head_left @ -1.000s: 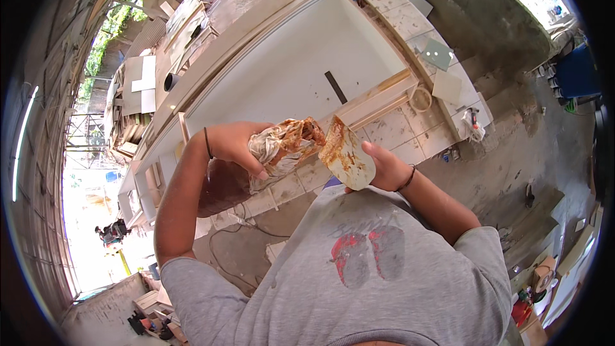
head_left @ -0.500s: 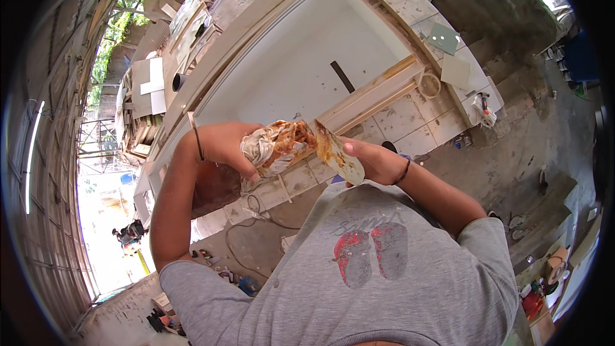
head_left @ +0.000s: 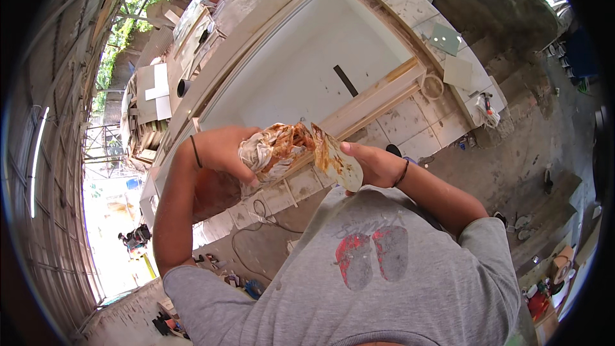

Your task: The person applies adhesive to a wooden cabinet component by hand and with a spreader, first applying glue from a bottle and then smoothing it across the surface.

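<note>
My left hand point(head_left: 229, 154) is closed around a crumpled plastic bag point(head_left: 272, 148), whose open end is smeared with brown-orange paste. In my right hand point(head_left: 377, 165) I pinch a flat, pale scraper point(head_left: 337, 161) between thumb and fingers. Brown paste streaks the scraper's face, mostly along its left edge. That edge is right beside the bag's mouth; whether the two touch I cannot tell. Both hands are in front of my chest, above a wood-framed white panel.
A large white panel point(head_left: 288, 67) in a wooden frame point(head_left: 378, 93) lies below, with a dark strip point(head_left: 345, 80) on it. A hammer point(head_left: 488, 104) rests on the tiled surface at the right. A cable point(head_left: 238, 243) curls on the floor. Boards point(head_left: 148, 90) are stacked at the left.
The scraper has tilted slightly and shifted a little left and down beside the bag. Both hands keep their holds, and the view has shifted slightly.
</note>
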Demonstrator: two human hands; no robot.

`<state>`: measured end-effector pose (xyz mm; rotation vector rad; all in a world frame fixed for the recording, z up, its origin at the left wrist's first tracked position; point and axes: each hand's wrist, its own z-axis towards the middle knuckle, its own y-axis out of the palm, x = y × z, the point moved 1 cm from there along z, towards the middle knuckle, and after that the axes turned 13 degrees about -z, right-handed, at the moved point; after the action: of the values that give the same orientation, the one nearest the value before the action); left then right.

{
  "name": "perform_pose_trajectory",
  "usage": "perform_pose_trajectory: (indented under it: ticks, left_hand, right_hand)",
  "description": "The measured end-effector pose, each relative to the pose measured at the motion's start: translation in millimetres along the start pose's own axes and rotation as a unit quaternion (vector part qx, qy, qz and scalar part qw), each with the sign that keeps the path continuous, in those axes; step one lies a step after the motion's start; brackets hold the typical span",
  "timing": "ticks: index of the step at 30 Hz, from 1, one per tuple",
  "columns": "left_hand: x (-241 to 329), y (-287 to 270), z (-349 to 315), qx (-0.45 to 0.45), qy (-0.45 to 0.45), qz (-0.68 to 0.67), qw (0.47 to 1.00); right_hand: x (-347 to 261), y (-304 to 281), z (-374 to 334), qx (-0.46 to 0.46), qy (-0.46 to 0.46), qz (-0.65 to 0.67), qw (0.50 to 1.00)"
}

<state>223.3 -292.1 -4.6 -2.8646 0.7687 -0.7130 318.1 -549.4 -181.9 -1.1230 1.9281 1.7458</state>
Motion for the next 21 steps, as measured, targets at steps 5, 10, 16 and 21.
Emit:
perform_pose_trajectory:
  ticks: [5,10,16,21]
  left_hand:
    - [-10.1,1.1,1.3,0.007,0.017,-0.010,1.000]
    - [-0.3,5.5,-1.1,0.034,0.021,0.014,0.999]
    - [-12.4,13.4,0.8,0.060,0.055,0.034,0.996]
    - [-24.9,21.8,4.7,0.098,0.093,0.047,0.990]
  right_hand:
    - [0.2,-2.3,1.9,-0.037,-0.011,0.036,0.999]
    - [1.1,-6.1,2.0,-0.048,-0.018,0.064,0.997]
    - [-25.2,2.3,-5.6,-0.056,-0.074,0.086,0.992]
    - [-37.6,-4.2,-13.4,-0.055,-0.107,0.101,0.988]
